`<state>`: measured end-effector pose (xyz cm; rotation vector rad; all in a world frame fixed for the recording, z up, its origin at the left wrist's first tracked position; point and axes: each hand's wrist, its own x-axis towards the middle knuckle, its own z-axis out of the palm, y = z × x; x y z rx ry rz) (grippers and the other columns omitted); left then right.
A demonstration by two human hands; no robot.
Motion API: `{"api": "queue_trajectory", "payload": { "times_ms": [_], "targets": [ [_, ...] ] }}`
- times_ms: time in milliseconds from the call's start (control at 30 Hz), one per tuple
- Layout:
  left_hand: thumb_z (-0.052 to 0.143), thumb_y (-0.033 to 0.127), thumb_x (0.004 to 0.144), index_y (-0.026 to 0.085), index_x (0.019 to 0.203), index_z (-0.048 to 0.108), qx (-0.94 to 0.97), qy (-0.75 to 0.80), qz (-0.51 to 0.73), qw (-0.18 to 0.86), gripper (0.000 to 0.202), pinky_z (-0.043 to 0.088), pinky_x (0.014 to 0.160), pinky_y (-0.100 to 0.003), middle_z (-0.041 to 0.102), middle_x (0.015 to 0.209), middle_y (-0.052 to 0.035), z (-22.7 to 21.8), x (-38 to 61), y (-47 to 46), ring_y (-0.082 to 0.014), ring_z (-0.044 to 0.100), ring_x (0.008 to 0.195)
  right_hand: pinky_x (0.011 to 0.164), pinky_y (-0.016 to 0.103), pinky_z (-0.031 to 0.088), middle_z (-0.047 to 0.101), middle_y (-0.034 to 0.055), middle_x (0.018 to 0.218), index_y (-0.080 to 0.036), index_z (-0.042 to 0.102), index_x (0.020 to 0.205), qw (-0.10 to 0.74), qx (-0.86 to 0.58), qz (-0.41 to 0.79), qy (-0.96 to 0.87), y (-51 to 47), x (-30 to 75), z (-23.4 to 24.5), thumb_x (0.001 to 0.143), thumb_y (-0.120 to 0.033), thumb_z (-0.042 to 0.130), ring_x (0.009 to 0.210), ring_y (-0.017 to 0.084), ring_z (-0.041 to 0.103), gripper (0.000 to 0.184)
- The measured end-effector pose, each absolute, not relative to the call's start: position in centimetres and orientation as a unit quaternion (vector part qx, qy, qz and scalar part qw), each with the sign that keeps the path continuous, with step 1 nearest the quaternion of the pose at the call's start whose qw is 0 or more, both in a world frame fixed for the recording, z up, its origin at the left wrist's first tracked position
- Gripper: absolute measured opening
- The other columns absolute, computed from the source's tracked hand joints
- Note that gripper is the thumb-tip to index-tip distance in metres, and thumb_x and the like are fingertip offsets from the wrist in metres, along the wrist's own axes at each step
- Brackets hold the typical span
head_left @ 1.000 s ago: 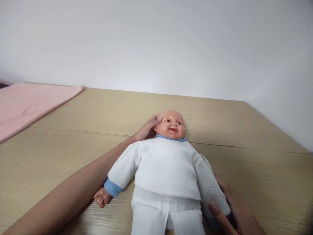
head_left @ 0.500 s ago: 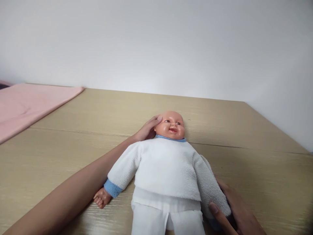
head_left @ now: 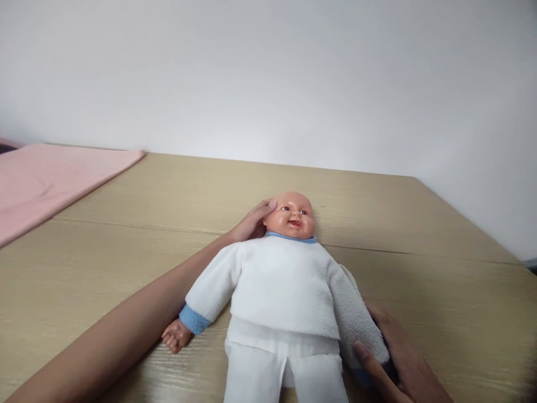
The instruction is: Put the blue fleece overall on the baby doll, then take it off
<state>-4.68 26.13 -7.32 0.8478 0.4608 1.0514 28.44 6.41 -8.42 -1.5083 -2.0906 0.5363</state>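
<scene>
A baby doll (head_left: 283,285) with a bald plastic head (head_left: 293,215) lies on its back on the table, its head pointing away from me. It wears a fluffy white top with blue collar and cuffs, and white trousers. My left hand (head_left: 255,219) cups the left side of the head, thumb against the temple; the other fingers are hidden behind it. Around the doll's sleeve (head_left: 356,319) on the right, my right hand (head_left: 396,352) is closed, thumb on the near side. That arm's plastic hand is hidden.
A folded pink cloth (head_left: 59,179) lies at the table's far left. Behind the wooden table (head_left: 138,252) stands a pale wall (head_left: 268,78). A seam runs across the tabletop near the doll's neck. Something dark shows at the far right edge.
The doll's head and body have shifted slightly to the left, and my right hand has moved slightly left with the sleeve. My left hand keeps its hold on the head.
</scene>
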Motion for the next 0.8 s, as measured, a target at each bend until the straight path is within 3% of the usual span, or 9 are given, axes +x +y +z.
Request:
{"api": "queue_trajectory", "payload": {
  "times_ms": [200, 367, 500, 600, 700, 800],
  "targets": [
    [0.082, 0.048, 0.099, 0.018, 0.126, 0.081, 0.364, 0.256, 0.506, 0.739, 0.040, 0.049, 0.128, -0.054, 0.083, 0.136, -0.0153, -8.0, -4.8, 26.7, -0.0378, 0.075, 0.135, 0.103, 0.050, 0.066, 0.077, 0.0150, 0.136, -0.026, 0.065, 0.146, 0.261, -0.566, 0.144, -0.769, 6.9, 28.5, -8.9, 0.105, -0.057, 0.064, 0.124, 0.037, 0.075, 0.051],
    [0.079, 0.051, 0.101, 0.015, 0.128, 0.082, 0.370, 0.222, 0.482, 0.763, 0.045, 0.051, 0.127, -0.052, 0.081, 0.139, -0.0170, -7.7, -5.0, 26.3, -0.0389, 0.073, 0.137, 0.108, 0.056, 0.061, 0.071, 0.0163, 0.145, -0.026, 0.058, 0.155, 0.272, -0.546, 0.088, -0.788, 7.4, 28.6, -9.1, 0.104, -0.059, 0.066, 0.132, 0.038, 0.069, 0.061],
    [0.080, 0.054, 0.098, 0.020, 0.133, 0.081, 0.389, 0.249, 0.512, 0.724, 0.049, 0.047, 0.129, -0.050, 0.077, 0.149, -0.0135, -8.1, -5.8, 26.2, -0.0359, 0.066, 0.148, 0.118, 0.066, 0.052, 0.065, 0.0160, 0.156, -0.028, 0.045, 0.166, 0.288, -0.548, 0.048, -0.784, 7.4, 28.3, -9.1, 0.111, -0.054, 0.055, 0.143, 0.039, 0.062, 0.061],
    [0.085, 0.054, 0.091, 0.023, 0.124, 0.084, 0.383, 0.304, 0.561, 0.667, 0.045, 0.039, 0.135, -0.044, 0.075, 0.152, -0.0099, -8.6, -7.0, 25.7, -0.0320, 0.056, 0.158, 0.120, 0.071, 0.046, 0.064, 0.0184, 0.156, -0.024, 0.045, 0.165, 0.328, -0.538, -0.012, -0.776, 6.8, 27.5, -8.2, 0.112, -0.049, 0.053, 0.146, 0.041, 0.060, 0.059],
    [0.088, 0.059, 0.084, 0.023, 0.116, 0.086, 0.391, 0.337, 0.573, 0.637, 0.048, 0.034, 0.136, -0.047, 0.073, 0.154, -0.0112, -8.3, -8.6, 23.9, -0.0351, 0.048, 0.162, 0.119, 0.067, 0.048, 0.065, 0.0187, 0.155, -0.024, 0.050, 0.161, 0.373, -0.509, -0.025, -0.775, 5.0, 26.4, -6.0, 0.109, -0.039, 0.060, 0.144, 0.040, 0.062, 0.055],
    [0.090, 0.058, 0.085, 0.022, 0.117, 0.085, 0.417, 0.376, 0.565, 0.605, 0.048, 0.033, 0.135, -0.053, 0.072, 0.153, -0.0134, -6.9, -9.9, 20.3, -0.0398, 0.048, 0.159, 0.111, 0.060, 0.059, 0.072, 0.0134, 0.146, -0.033, 0.058, 0.157, 0.397, -0.456, 0.075, -0.793, 1.3, 25.5, -3.4, 0.107, -0.034, 0.062, 0.135, 0.037, 0.070, 0.050]
  ]
}}
